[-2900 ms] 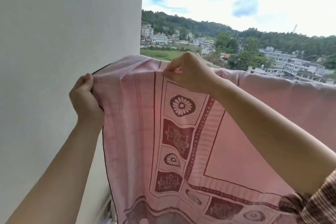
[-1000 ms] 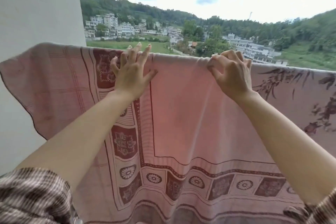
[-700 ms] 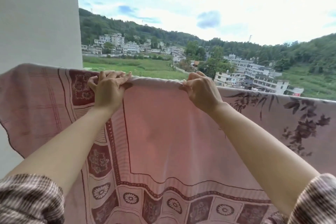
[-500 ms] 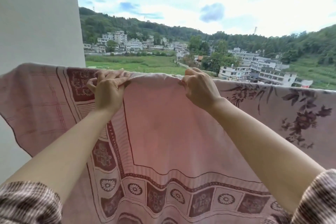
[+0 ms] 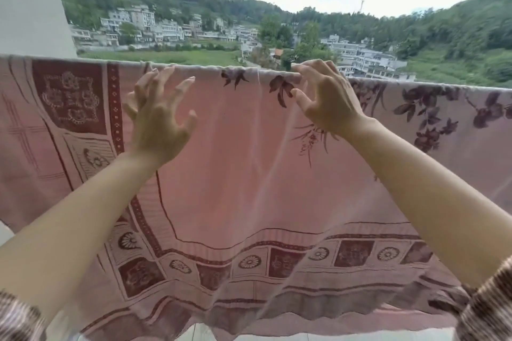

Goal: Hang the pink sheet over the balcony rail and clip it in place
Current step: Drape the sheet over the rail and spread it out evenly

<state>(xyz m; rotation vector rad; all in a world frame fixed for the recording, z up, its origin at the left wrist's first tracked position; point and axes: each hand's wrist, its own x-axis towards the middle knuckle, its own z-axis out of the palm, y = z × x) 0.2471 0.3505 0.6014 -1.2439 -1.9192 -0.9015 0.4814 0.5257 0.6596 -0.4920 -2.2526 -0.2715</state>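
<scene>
- Two bare hands are raised in front of the pink sheet [image 5: 235, 174], both at its upper edge.
- The pink sheet fills the frame from 9 o'clock to 3 o'clock. It is draped over the balcony rail, which is hidden under the fold, and hangs down towards the viewer.
- The sheet's top edge runs level from the left and dips slightly towards 3 o'clock. Its lower hem lies at 6 o'clock, loose and wavy, above a strip of pale floor [image 5: 249, 336].
- Pattern: a dark red bordered band with squares and rosettes at 9 o'clock and along the bottom, and dark floral sprays from 12 to 3 o'clock.
- Left hand [image 5: 159, 116], at 10 o'clock of centre: spread wide with the fingers [image 5: 188, 81] half bent, gripping nothing. The tips are just below the top edge. Contact with the cloth cannot be confirmed, as the hand is blurred.
- Right hand [image 5: 328, 102], at 1 o'clock of centre: also wide, with the fingers [image 5: 310, 66] arched onto the top fold and the thumb apart below them. No cloth is pinched between them.
- The hands are well apart, with plain pink cloth between them.
- Chequered sleeves show at 7 o'clock [image 5: 19, 321] and 5 o'clock [image 5: 487, 310].
- A pale wall [image 5: 27, 8] stands at 10 o'clock.
- Beyond the sheet, white buildings [image 5: 368, 61] and wooded hills [image 5: 457, 25] lie from 11 to 2 o'clock.
</scene>
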